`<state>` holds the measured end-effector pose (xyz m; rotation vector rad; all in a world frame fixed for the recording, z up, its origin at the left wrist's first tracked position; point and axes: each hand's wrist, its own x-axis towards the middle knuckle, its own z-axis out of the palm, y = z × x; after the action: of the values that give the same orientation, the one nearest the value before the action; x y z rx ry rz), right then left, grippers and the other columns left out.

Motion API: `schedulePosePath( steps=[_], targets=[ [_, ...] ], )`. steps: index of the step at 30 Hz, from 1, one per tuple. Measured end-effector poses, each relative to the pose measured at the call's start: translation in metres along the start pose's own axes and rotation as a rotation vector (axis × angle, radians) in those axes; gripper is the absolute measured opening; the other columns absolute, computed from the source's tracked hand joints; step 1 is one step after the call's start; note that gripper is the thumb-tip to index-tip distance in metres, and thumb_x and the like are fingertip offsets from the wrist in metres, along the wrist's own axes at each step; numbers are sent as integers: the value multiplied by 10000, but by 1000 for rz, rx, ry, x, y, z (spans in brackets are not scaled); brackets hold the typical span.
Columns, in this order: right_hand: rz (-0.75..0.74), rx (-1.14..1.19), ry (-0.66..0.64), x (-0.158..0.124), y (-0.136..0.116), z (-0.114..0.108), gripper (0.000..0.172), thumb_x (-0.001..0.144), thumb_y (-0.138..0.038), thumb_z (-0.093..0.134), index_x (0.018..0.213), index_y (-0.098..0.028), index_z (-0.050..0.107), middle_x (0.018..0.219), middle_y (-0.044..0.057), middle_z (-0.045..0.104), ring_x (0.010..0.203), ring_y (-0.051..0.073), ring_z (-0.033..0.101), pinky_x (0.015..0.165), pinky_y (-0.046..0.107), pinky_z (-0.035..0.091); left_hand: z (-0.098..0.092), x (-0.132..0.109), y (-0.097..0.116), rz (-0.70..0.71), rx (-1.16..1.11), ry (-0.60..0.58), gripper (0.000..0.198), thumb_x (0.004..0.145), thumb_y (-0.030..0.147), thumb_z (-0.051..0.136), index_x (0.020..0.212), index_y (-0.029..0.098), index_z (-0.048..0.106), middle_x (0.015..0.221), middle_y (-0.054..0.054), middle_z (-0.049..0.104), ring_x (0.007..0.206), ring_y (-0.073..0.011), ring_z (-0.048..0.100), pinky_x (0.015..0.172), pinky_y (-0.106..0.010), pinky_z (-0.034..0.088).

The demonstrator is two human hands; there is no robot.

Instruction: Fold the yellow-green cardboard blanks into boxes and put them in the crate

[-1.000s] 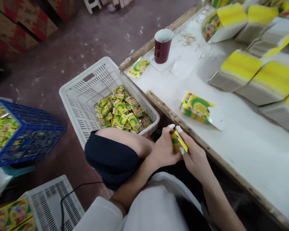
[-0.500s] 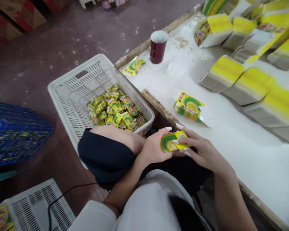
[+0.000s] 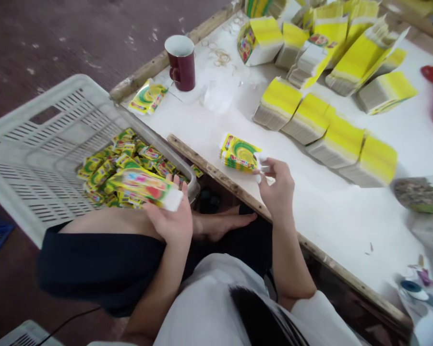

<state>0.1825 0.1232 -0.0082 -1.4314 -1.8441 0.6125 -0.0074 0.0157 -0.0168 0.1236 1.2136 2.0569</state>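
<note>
A small yellow-green carton (image 3: 139, 184), blurred by motion, is at the fingers of my left hand (image 3: 175, 214), its white end overlapping them. The hand is palm up with its fingers stretched out, over the near side of a white plastic basket (image 3: 40, 158). Many similar filled cartons (image 3: 104, 166) lie heaped in the basket. On the white table, my right hand (image 3: 277, 185) has its fingertips, with white tips, closed at the right end of a stack of flat cartons (image 3: 240, 153). Whether it pinches one or several is hidden.
A maroon mug (image 3: 184, 67) stands near the table's far left edge beside a loose flat carton (image 3: 148, 97). Rubber bands (image 3: 222, 56) lie behind it. Rows of bundled flat cartons (image 3: 342, 139) fill the back right. A tape roll (image 3: 414, 290) is at the right.
The carton that both hands held over my lap is now over the basket at my left hand. My right hand has moved to the stack on the table. The view has swung right.
</note>
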Motion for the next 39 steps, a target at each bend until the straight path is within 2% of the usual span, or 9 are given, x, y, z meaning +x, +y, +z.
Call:
schedulePosePath(
  steps=[2, 5, 8, 15, 26, 30, 33, 36, 39],
  targets=[
    [78, -169, 62, 13, 12, 5, 256, 848, -334, 644, 1060, -190, 642, 1080, 128, 609, 934, 275, 618, 874, 487, 549, 1, 4, -3, -222, -34, 107, 680, 852, 776, 504, 1197, 195, 584, 1497, -199, 508, 1377, -304, 518, 1109, -444, 454],
    [98, -269, 31, 20, 24, 13, 193, 792, -283, 651, 963, -195, 654, 1036, 129, 592, 963, 301, 586, 889, 495, 524, -1, 2, -11, -391, 8, 75, 431, 909, 542, 600, 1147, 184, 573, 1364, -198, 611, 1184, -258, 644, 972, -403, 529],
    [61, -264, 17, 18, 30, 17, 134, 766, -259, 623, 890, -211, 608, 971, 106, 585, 914, 289, 565, 887, 485, 497, -3, -3, -17, -371, 53, -1, 359, 836, 421, 722, 1076, 191, 588, 1151, -122, 710, 968, -199, 695, 819, -316, 544],
    [97, -271, -26, 24, 37, 16, 304, 732, -320, 667, 1005, -213, 585, 984, 104, 558, 960, 317, 544, 928, 528, 448, -8, -8, -20, -430, 140, -155, 455, 726, 399, 845, 1057, 166, 639, 964, -50, 747, 738, -117, 683, 669, -225, 504],
    [244, -256, -44, 32, 11, 7, 371, 659, -282, 709, 903, -261, 431, 855, 42, 599, 796, 284, 614, 816, 479, 504, -12, -10, -23, -405, 184, -205, 508, 711, 482, 847, 1053, 157, 660, 920, -52, 742, 714, -118, 666, 676, -241, 504],
    [168, -50, 26, 9, -17, -4, 310, 759, -301, 675, 971, -261, 452, 866, 30, 646, 695, 229, 628, 710, 395, 528, -10, -10, -24, -366, 90, -334, 677, 617, 570, 894, 1130, 205, 645, 1107, -85, 719, 932, -198, 699, 768, -299, 548],
    [41, 91, -241, -22, -41, -1, 264, 801, -262, 659, 1011, -253, 499, 845, 10, 635, 660, 188, 603, 612, 317, 509, -2, -14, -19, -284, -57, -383, 760, 510, 637, 915, 1112, 258, 647, 1228, -90, 676, 1162, -291, 640, 880, -371, 556],
    [22, 330, -649, -58, -56, 15, 195, 850, -212, 626, 996, -243, 502, 781, -21, 597, 649, 148, 582, 588, 258, 481, 6, -18, -10, -246, -111, -346, 627, 564, 683, 853, 981, 256, 662, 998, -87, 687, 1062, -320, 657, 822, -398, 566],
    [99, 541, -662, -87, -60, 34, 222, 872, -233, 640, 1009, -249, 466, 835, -19, 586, 711, 142, 582, 631, 251, 493, 10, -18, -5, -209, -130, -218, 524, 649, 692, 775, 862, 237, 626, 727, -23, 561, 727, -222, 619, 708, -372, 559]
  ],
)
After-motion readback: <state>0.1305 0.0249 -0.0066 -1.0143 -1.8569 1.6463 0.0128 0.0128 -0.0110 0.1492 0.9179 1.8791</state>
